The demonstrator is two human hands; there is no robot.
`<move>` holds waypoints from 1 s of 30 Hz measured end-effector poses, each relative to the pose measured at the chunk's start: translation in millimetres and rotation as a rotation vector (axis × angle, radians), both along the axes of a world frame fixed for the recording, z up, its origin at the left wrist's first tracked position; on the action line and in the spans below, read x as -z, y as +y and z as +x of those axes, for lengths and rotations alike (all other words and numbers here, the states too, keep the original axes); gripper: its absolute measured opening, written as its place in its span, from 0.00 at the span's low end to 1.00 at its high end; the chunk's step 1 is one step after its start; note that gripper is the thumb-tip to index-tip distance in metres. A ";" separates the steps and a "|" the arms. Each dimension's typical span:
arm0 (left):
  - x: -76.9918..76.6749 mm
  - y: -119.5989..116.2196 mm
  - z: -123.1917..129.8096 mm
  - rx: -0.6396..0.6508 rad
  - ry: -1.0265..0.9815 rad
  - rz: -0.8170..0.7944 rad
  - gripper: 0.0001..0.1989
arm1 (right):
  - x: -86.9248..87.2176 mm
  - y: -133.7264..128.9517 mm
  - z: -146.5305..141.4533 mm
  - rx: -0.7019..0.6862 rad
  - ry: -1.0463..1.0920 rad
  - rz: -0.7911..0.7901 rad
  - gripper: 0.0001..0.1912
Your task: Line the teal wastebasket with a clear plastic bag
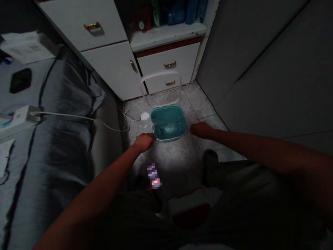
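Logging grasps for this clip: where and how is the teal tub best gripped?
The teal tub is likely best gripped by its rim, from left and right: it sits upright, the rim lying between left hand and right hand.

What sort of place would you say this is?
Probably a bedroom or similar home room: there are white drawers with brass handles, what looks like a bed with grey cloth, and a tiled floor.
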State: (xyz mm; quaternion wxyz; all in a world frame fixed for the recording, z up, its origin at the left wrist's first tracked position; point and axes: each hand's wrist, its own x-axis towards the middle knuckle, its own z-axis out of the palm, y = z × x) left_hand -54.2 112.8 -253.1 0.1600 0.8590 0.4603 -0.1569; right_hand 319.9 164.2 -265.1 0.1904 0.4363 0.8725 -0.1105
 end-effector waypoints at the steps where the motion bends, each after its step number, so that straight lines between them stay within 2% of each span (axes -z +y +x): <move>1: 1.6 1.1 -1.8 -0.015 -0.004 0.004 0.11 | 2.4 2.4 0.1 0.026 0.039 0.003 0.14; 3: 4.3 3.5 -6.7 -0.080 -0.017 0.010 0.11 | 6.0 7.6 0.5 0.096 0.132 -0.008 0.14; 7: 3.2 8.4 -16.5 -0.270 -0.064 0.058 0.14 | 8.2 19.4 1.2 0.216 0.279 -0.061 0.24; 11: -8.1 13.6 -16.3 -0.469 -0.137 0.222 0.10 | 5.9 33.8 -1.5 0.369 0.352 -0.043 0.18; 13: -13.8 17.3 -13.0 -0.549 -0.176 0.296 0.12 | 2.3 41.7 -5.1 0.442 0.387 -0.007 0.16; 16: -17.6 25.2 -9.1 -0.611 -0.212 0.357 0.20 | -5.8 51.9 -13.4 0.516 0.416 0.044 0.12; 18: -16.9 31.7 -8.7 -0.606 -0.191 0.359 0.19 | -10.4 56.8 -20.1 0.598 0.429 0.073 0.12; 21: -12.6 42.6 -11.9 -0.575 -0.123 0.328 0.16 | -11.7 63.1 -29.6 0.688 0.453 0.079 0.20; 24: -3.9 55.3 -19.0 -0.578 -0.107 0.318 0.15 | -6.7 71.3 -35.8 0.658 0.408 0.083 0.26; 26: 5.3 65.9 -24.8 -0.573 -0.159 0.317 0.14 | -3.0 78.3 -37.6 0.627 0.374 0.086 0.25; 30: 30.3 92.9 -33.0 -0.619 -0.389 0.319 0.10 | -0.5 92.2 -37.9 0.595 0.343 0.044 0.15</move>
